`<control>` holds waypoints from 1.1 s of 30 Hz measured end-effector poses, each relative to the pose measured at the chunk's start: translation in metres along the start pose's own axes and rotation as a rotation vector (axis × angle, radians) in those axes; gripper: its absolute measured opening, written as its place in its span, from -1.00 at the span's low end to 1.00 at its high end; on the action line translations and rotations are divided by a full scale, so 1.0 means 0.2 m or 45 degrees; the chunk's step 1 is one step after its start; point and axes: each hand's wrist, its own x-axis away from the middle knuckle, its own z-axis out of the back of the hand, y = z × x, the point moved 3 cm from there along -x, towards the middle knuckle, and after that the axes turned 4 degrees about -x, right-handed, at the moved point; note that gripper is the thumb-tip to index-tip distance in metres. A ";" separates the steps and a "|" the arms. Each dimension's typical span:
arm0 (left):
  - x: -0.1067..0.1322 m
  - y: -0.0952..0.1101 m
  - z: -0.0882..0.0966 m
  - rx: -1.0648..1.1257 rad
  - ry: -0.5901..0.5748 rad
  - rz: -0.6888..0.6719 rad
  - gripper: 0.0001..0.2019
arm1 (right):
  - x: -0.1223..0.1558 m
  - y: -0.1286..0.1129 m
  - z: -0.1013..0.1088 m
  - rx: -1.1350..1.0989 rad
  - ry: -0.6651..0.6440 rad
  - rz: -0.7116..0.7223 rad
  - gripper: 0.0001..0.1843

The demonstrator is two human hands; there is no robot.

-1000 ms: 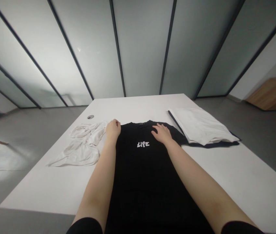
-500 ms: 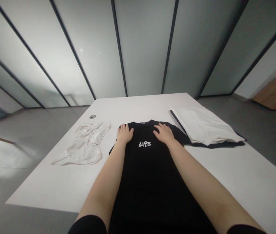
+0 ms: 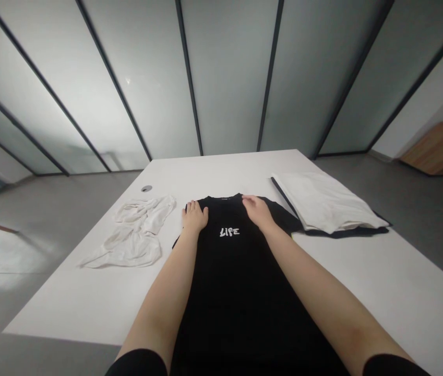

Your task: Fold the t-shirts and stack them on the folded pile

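A black T-shirt (image 3: 229,282) with white "LIFE" lettering lies flat on the white table (image 3: 362,277), collar away from me. My left hand (image 3: 194,216) rests flat on its left shoulder, fingers stretched out. Near the collar on the right shoulder, my right hand (image 3: 258,210) lies palm down with fingers extended. Neither hand grips the cloth.
A crumpled white garment (image 3: 137,235) lies left of the shirt. A folded white stack on dark cloth (image 3: 323,203) sits at the right. A round cable hole (image 3: 146,188) is near the far left edge. Glass wall panels stand behind; a wooden cabinet (image 3: 438,149) is far right.
My left hand went from a closed fist at the shirt's left edge to lying flat on the left shoulder. My right hand slid slightly toward the collar.
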 end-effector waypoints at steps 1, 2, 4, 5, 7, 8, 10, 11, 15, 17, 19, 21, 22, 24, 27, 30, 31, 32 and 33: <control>0.00 0.00 0.01 0.000 0.017 0.007 -0.34 | -0.02 0.02 0.01 -0.244 0.052 -0.123 -0.73; 0.01 0.01 0.02 0.000 0.042 0.015 -0.36 | -0.03 0.04 0.03 -0.470 0.088 -0.260 -0.76; 0.03 0.05 0.05 0.002 0.122 0.010 -0.40 | -0.05 0.09 0.05 -0.792 0.101 -0.488 -0.80; 0.04 0.07 0.06 0.009 0.169 -0.015 -0.42 | -0.06 0.10 0.06 -0.870 0.088 -0.557 -0.81; 0.07 0.14 0.08 0.038 0.221 -0.110 -0.44 | -0.06 0.12 0.07 -0.883 0.055 -0.607 -0.78; 0.09 0.17 0.07 0.054 0.204 -0.167 -0.44 | -0.06 0.13 0.08 -0.852 0.038 -0.603 -0.74; 0.11 0.21 0.04 0.077 0.095 -0.255 -0.41 | -0.06 0.13 0.07 -0.778 0.013 -0.572 -0.64; 0.11 0.22 0.02 0.082 0.035 -0.277 -0.39 | -0.05 0.13 0.07 -0.737 0.013 -0.550 -0.59; 0.11 0.19 -0.01 0.094 -0.037 -0.296 -0.40 | -0.06 0.11 0.11 -0.407 0.161 -0.361 -0.47; 0.10 0.16 -0.01 0.100 -0.030 -0.301 -0.41 | -0.05 0.07 0.13 -0.034 0.191 -0.168 -0.46; 0.10 0.15 -0.01 0.100 -0.027 -0.302 -0.40 | -0.02 0.01 0.10 0.398 0.057 0.015 -0.48; 0.10 0.15 -0.02 0.099 -0.026 -0.301 -0.39 | 0.04 -0.03 0.02 0.764 -0.184 0.084 -0.47; 0.10 0.15 -0.02 0.100 -0.028 -0.299 -0.39 | 0.07 -0.04 -0.03 0.904 -0.292 0.068 -0.43; 0.11 0.15 -0.02 0.103 -0.033 -0.298 -0.40 | 0.16 -0.05 -0.13 1.091 -0.445 -0.013 -0.32; 0.11 0.13 -0.01 0.106 -0.043 -0.298 -0.41 | 0.25 -0.06 -0.26 1.183 -0.506 -0.027 -0.22; 0.11 0.11 -0.01 0.095 -0.042 -0.278 -0.41 | 0.27 -0.09 -0.34 1.158 -0.573 0.026 -0.21; 0.11 0.09 -0.01 0.089 -0.039 -0.269 -0.42 | 0.27 -0.10 -0.36 1.145 -0.601 0.037 -0.21; 0.11 0.08 0.00 0.083 -0.037 -0.258 -0.42 | 0.26 -0.11 -0.37 1.134 -0.621 0.046 -0.22; 0.11 0.06 0.00 0.077 -0.037 -0.246 -0.42 | 0.26 -0.11 -0.39 1.124 -0.634 0.055 -0.22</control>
